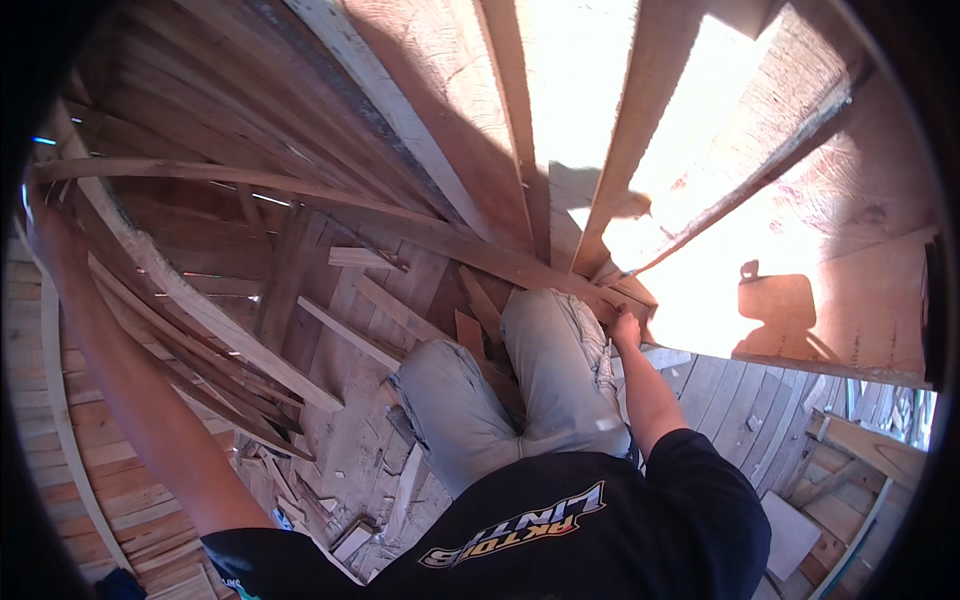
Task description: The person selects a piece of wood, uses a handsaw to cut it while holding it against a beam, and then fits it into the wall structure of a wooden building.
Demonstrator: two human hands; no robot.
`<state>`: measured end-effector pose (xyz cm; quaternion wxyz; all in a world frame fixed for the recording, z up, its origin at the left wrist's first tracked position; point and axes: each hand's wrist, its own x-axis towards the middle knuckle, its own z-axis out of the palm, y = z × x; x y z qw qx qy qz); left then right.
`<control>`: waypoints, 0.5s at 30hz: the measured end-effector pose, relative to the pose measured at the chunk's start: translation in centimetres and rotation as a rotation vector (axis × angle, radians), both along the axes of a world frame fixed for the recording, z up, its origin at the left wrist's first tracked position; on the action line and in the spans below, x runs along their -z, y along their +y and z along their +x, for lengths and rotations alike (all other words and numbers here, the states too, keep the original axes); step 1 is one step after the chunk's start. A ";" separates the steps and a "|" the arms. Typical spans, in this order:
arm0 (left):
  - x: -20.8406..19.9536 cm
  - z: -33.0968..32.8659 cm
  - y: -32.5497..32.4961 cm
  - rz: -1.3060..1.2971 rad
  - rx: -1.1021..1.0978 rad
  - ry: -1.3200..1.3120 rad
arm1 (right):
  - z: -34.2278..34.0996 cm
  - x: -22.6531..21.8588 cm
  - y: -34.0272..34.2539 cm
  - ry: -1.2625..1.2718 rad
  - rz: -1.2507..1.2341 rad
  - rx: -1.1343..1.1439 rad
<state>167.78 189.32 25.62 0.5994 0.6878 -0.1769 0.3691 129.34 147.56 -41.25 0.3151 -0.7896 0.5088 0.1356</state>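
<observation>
A long, narrow wooden strip (330,190) runs across the view from the far left to the middle right, passing in front of my knees. At its left end is my left hand (55,228), raised on a stretched arm; it appears closed around the strip, though the dark rim hides part of the fingers. My right hand (626,328) is closed at the strip's right end, beside my right knee. Just beyond that hand, the lower ends of upright wooden ribs (610,170) meet brightly lit wood panels (800,200).
Rough planks (240,310) lean at the left. Loose offcuts (400,310) lie on the plank floor (720,395) around my knees, with scraps and chips (350,530) at lower left. A wooden frame (840,470) stands at lower right.
</observation>
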 end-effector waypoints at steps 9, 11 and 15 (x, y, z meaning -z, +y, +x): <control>2.4 -4.3 5.3 -0.047 -0.093 -0.080 | 0.5 8.8 -0.5 -0.230 -0.051 -0.036; 2.1 -4.5 6.2 -0.079 -0.070 -0.098 | -0.5 10.7 -2.1 -0.296 -0.132 -0.007; 4.0 -5.6 8.0 -0.094 -0.019 -0.096 | -1.7 7.9 -2.5 -0.277 -0.123 -0.121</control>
